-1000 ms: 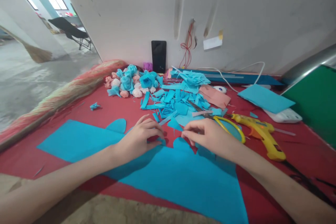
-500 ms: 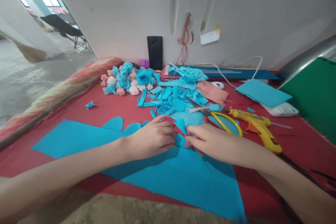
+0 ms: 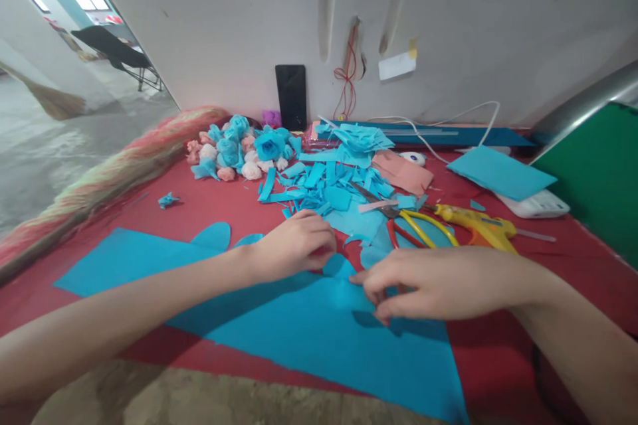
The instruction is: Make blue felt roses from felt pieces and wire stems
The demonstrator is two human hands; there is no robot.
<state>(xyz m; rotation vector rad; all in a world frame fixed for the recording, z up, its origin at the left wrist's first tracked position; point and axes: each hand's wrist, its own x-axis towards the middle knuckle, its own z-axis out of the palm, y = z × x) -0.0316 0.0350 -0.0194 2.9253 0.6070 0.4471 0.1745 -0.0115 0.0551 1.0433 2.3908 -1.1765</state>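
Note:
A long blue crepe paper sheet lies across the table in front of me. On its upper edge sits a rounded blue paper petal, between my two hands. My left hand is closed, its fingers curled beside the petal's left side; what they hold, if anything, is hidden. With fingers apart, my right hand hovers low over the sheet, its index fingertip at the petal's right edge. More blue petals lie along the sheet's far edge. Red-and-yellow-handled scissors rest beyond my right hand.
Blue paper scraps heap behind my hands. Paper flowers pile at the back left. A yellow glue gun lies to the right, near a white device under folded blue paper. A black phone leans on the wall.
My right hand has let go of the small blue piece it pinched, its fingers spreading and coming down over the sheet. My left hand has shifted slightly up, off the petal.

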